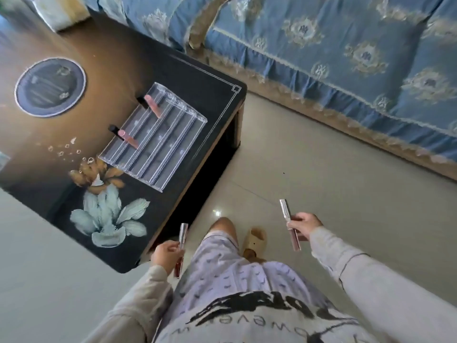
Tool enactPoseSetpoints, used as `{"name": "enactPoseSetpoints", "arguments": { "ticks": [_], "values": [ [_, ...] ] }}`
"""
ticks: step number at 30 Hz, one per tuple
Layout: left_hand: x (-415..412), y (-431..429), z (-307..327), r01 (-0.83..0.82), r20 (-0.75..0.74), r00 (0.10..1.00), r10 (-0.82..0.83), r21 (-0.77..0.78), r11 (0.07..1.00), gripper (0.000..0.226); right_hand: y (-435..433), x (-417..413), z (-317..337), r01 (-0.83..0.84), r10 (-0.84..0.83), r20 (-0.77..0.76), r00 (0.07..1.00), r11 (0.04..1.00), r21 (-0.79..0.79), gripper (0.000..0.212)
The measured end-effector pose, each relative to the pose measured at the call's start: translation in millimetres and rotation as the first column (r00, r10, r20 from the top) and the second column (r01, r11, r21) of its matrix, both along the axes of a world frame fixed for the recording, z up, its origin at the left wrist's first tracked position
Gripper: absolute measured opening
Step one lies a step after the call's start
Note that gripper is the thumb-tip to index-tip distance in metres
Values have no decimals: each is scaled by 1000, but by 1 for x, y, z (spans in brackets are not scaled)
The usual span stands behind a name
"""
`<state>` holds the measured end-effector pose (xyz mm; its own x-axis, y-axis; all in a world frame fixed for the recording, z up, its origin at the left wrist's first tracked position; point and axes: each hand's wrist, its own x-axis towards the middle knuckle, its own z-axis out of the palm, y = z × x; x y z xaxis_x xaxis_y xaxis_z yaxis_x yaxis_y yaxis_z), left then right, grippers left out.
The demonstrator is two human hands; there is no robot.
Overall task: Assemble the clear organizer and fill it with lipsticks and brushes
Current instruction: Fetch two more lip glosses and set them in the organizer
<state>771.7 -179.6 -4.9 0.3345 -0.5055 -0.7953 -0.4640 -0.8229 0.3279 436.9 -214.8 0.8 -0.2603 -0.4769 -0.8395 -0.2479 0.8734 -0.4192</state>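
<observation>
The clear tiered organizer (pixel 158 139) stands on the dark table near its far right corner. Two pink lipsticks with black caps sit in its upper rows, one at the top (pixel 150 105) and one lower left (pixel 125 136). My left hand (pixel 167 254) is shut on a lip gloss tube with a silver cap (pixel 182 237), held just off the table's near corner. My right hand (pixel 303 226) grips a second silver-capped lip gloss tube (pixel 286 214) above the floor, well right of the table.
The dark table (pixel 138 219) has painted flowers and a round blue coaster (pixel 49 87) at its left. A blue patterned sofa (pixel 346 70) runs along the back right. Pale tiled floor (pixel 321 169) lies between them; my knee and a beige slipper (pixel 254 240) are below.
</observation>
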Motion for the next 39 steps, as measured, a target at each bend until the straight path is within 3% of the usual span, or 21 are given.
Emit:
{"name": "enactPoseSetpoints", "arguments": {
  "ticks": [5, 7, 11, 15, 22, 28, 35, 39],
  "values": [
    [-16, 13, -1, -283, -86, 956, 282, -7, 959, 33, -43, -9, 1, -129, 130, -8, 992, 991, 21, 20],
    [-19, 5, 1, -340, -93, 937, 337, -12, 940, 33, -58, -8, -1, -162, 162, -9, 987, 986, 29, 22],
    [-20, -26, 2, -377, -73, 925, 373, -65, 924, 10, -89, -3, -10, -220, 221, -16, 975, 974, 62, 20],
    [-15, -73, 5, -359, -30, 933, 358, -123, 925, 25, -126, 0, -12, -268, 272, -39, 961, 959, 91, 21],
    [-5, -140, 20, -384, -75, 923, 377, -189, 904, 26, -199, 17, -7, -332, 337, -75, 938, 940, 75, 12],
    [-1, -142, 24, -477, -80, 879, 470, -157, 865, 25, -249, 49, 0, -437, 440, -52, 896, 897, 68, 11],
    [-14, -132, 19, -677, -73, 736, 673, -94, 730, 26, -311, 91, 13, -606, 606, 7, 795, 794, 51, 15],
    [-30, -139, 21, -782, -73, 624, 778, -71, 620, 26, -348, 113, 22, -763, 763, 17, 646, 644, 64, 14]
  ]
}}
